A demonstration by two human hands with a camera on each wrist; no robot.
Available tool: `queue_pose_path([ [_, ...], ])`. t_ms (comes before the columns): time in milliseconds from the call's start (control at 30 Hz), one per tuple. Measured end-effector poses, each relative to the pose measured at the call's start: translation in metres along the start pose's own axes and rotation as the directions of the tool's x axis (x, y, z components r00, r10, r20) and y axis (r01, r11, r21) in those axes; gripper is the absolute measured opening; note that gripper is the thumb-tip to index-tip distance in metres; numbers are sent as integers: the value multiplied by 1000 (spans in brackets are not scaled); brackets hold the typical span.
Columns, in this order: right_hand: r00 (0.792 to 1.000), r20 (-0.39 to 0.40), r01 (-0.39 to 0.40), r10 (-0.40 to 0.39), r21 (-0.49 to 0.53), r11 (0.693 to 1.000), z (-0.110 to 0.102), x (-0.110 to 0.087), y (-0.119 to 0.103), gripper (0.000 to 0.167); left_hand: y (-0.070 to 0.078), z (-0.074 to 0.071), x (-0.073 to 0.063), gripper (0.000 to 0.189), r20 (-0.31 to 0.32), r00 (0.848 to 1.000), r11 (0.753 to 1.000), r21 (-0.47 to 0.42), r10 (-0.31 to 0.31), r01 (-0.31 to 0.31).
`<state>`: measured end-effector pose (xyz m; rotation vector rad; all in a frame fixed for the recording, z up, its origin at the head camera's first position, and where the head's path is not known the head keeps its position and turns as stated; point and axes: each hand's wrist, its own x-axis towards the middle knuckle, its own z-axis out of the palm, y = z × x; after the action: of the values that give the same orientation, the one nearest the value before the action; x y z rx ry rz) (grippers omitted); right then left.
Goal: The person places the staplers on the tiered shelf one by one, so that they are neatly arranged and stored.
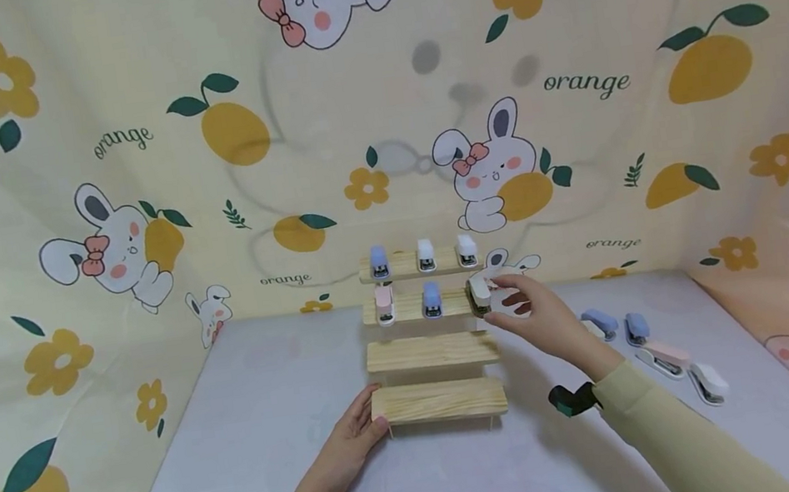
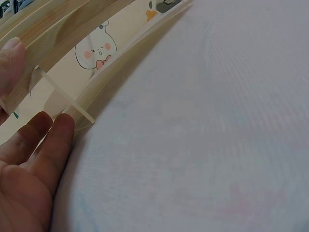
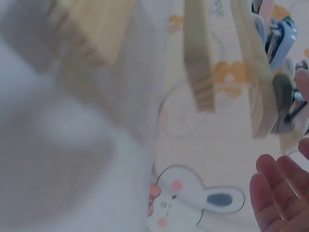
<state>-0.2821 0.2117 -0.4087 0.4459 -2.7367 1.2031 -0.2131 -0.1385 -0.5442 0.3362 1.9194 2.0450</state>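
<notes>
A wooden tiered rack point(image 1: 439, 399) stands mid-table on thin legs. Beside the left end of its lowest board, my left hand point(image 1: 346, 442) grips the board, thumb at the edge in the left wrist view. My right hand point(image 1: 536, 314) pinches a white stapler point(image 1: 479, 296) with a dark base at the right end of the second tier from the top. Left of it on that tier are a blue stapler point(image 1: 431, 300) and a pink stapler point(image 1: 384, 304). In the right wrist view, the held stapler is partly cut off at the right edge.
One blue stapler point(image 1: 379, 261) and two white staplers point(image 1: 425, 254) stand on the top tier. To the right on the table point(image 1: 257, 450) lie two blue staplers point(image 1: 637, 328), a pink stapler point(image 1: 666, 357) and a white stapler point(image 1: 708, 383). A patterned cloth point(image 1: 374, 97) hangs behind.
</notes>
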Motion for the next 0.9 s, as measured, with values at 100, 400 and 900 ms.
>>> queue_pose_path([
  [100,1000,-9,-29,29,-16,999,-4,-6,11,73,0,-1,1,73,0,1000,1000,-5,8,-8],
  [400,993,-11,-115,114,-43,992,-17,-27,52,79,-1,-1,2,73,-1,1000,1000,9,1,-1],
  [900,978,-60,-204,198,-123,971,-30,-49,103,88,-1,0,1,73,-4,1000,1000,6,-7,7],
])
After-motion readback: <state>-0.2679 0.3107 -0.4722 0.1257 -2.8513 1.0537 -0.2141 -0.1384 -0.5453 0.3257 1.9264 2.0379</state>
